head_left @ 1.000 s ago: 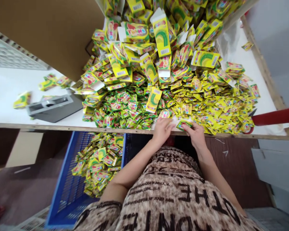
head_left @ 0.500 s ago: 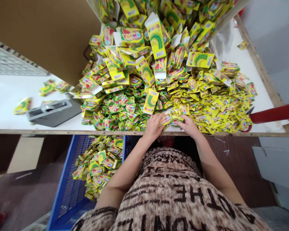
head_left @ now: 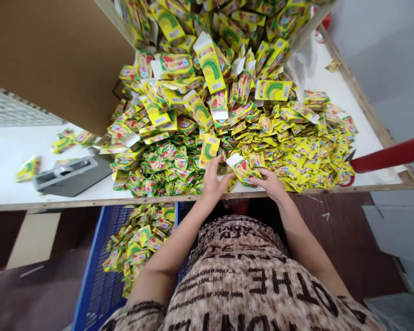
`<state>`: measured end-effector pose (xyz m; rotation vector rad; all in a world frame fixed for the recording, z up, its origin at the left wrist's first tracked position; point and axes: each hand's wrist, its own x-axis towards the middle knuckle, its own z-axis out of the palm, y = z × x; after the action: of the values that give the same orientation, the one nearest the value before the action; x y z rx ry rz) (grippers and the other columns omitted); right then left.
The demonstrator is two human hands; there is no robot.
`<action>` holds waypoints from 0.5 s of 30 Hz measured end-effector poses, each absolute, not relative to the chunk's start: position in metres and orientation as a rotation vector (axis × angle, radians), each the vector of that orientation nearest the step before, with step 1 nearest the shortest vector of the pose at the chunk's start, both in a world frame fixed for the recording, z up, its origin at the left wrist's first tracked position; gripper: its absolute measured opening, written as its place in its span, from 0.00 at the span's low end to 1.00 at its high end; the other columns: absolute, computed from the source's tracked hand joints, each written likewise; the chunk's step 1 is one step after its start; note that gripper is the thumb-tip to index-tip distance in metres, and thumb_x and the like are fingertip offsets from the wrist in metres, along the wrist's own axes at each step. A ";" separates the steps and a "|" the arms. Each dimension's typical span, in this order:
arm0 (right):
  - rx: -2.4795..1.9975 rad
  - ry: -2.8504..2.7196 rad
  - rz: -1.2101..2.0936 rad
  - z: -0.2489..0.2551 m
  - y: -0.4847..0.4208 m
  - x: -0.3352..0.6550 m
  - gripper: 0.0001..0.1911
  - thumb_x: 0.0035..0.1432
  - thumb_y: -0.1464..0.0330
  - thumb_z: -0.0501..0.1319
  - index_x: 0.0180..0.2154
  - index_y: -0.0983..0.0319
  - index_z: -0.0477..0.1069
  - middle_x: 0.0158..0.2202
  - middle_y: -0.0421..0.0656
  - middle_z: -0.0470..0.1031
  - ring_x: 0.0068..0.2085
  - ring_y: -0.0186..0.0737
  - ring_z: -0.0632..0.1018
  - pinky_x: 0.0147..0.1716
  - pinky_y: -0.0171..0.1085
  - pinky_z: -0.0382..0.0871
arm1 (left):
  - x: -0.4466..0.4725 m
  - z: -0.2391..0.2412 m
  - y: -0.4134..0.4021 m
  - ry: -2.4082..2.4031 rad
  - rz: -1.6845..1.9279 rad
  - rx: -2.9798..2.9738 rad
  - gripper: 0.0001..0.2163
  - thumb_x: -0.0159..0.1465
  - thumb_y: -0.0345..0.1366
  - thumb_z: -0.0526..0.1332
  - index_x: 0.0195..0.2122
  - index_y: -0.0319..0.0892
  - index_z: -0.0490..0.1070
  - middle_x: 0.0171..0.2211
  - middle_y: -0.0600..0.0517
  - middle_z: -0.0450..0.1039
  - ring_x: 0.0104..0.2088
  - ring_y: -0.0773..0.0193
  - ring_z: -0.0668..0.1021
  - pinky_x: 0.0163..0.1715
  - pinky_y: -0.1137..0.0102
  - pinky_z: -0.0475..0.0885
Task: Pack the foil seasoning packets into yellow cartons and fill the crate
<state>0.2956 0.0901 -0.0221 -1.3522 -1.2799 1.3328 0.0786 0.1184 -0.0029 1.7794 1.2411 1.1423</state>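
My right hand point(head_left: 271, 184) grips a small yellow-and-green candy box point(head_left: 244, 171) by its lower right end, thumb and fingers closed on it. The box lies tilted at the table's front edge, its white end flap standing open toward the upper left. Just left of it is my left hand point(head_left: 214, 184), thumb and fingers apart; I see nothing held in it. Beyond its fingertips lies another yellow box point(head_left: 209, 149). Green sachets point(head_left: 165, 158) are heaped on the left, yellow sachets point(head_left: 307, 158) on the right.
A large pile of open-flapped boxes point(head_left: 179, 64) spills toward me from the back. At left stand a grey tape dispenser point(head_left: 72, 177) and a brown carton point(head_left: 65, 55). A red handle point(head_left: 389, 154) juts in from the right. Below the table, a blue crate point(head_left: 93, 276) holds filled-looking packs.
The box in my right hand has turned, and its open white flap now shows. My left hand's fingers have spread apart from it. The camera view has tilted and shifted slightly.
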 end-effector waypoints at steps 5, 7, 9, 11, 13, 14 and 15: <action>-1.344 -1.348 1.246 -0.015 0.077 0.294 0.15 0.46 0.58 0.71 0.32 0.61 0.77 0.41 0.43 0.78 0.43 0.43 0.77 0.45 0.39 0.69 | 0.105 -0.027 0.106 1.086 1.117 0.960 0.24 0.53 0.43 0.71 0.48 0.38 0.71 0.44 0.43 0.79 0.42 0.56 0.80 0.47 0.60 0.74; -1.408 -1.373 1.087 0.000 0.078 0.296 0.14 0.49 0.57 0.70 0.32 0.62 0.76 0.40 0.42 0.78 0.41 0.42 0.77 0.43 0.38 0.70 | 0.111 -0.028 0.105 1.052 1.057 0.995 0.20 0.51 0.41 0.72 0.42 0.37 0.73 0.41 0.45 0.80 0.41 0.57 0.80 0.47 0.62 0.74; -1.424 -1.395 0.924 0.016 0.082 0.298 0.14 0.54 0.58 0.67 0.38 0.60 0.76 0.37 0.41 0.78 0.39 0.40 0.77 0.41 0.38 0.70 | 0.112 -0.025 0.106 1.000 0.970 1.114 0.18 0.50 0.37 0.71 0.41 0.38 0.74 0.39 0.47 0.80 0.41 0.57 0.80 0.46 0.63 0.74; -1.364 -1.521 0.792 0.029 0.086 0.299 0.14 0.57 0.60 0.65 0.43 0.59 0.75 0.39 0.41 0.78 0.41 0.40 0.77 0.43 0.38 0.70 | 0.113 -0.023 0.107 0.949 0.913 1.191 0.20 0.51 0.34 0.70 0.45 0.40 0.72 0.39 0.48 0.79 0.41 0.57 0.80 0.45 0.64 0.74; -1.288 -1.729 0.702 0.036 0.091 0.299 0.12 0.60 0.63 0.62 0.45 0.59 0.74 0.43 0.44 0.77 0.44 0.41 0.77 0.45 0.39 0.70 | 0.114 -0.021 0.107 0.927 0.898 1.221 0.20 0.53 0.33 0.69 0.47 0.40 0.71 0.39 0.48 0.79 0.41 0.58 0.80 0.44 0.65 0.73; -1.265 -1.840 0.672 0.039 0.092 0.299 0.11 0.62 0.65 0.61 0.45 0.60 0.74 0.43 0.45 0.76 0.44 0.42 0.76 0.45 0.39 0.69 | 0.114 -0.021 0.106 0.927 0.892 1.238 0.18 0.54 0.34 0.68 0.46 0.39 0.71 0.39 0.48 0.78 0.41 0.58 0.79 0.44 0.65 0.73; -1.259 -1.941 0.648 0.041 0.093 0.299 0.11 0.63 0.66 0.59 0.45 0.61 0.74 0.43 0.46 0.76 0.44 0.42 0.76 0.44 0.39 0.69 | 0.115 -0.021 0.106 0.934 0.885 1.261 0.16 0.54 0.34 0.67 0.44 0.39 0.72 0.39 0.48 0.78 0.41 0.58 0.79 0.43 0.65 0.73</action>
<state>0.2990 0.0930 0.0406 -1.2592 -1.9414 0.6476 0.1149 0.1057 -0.0210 1.2614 0.9343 0.8852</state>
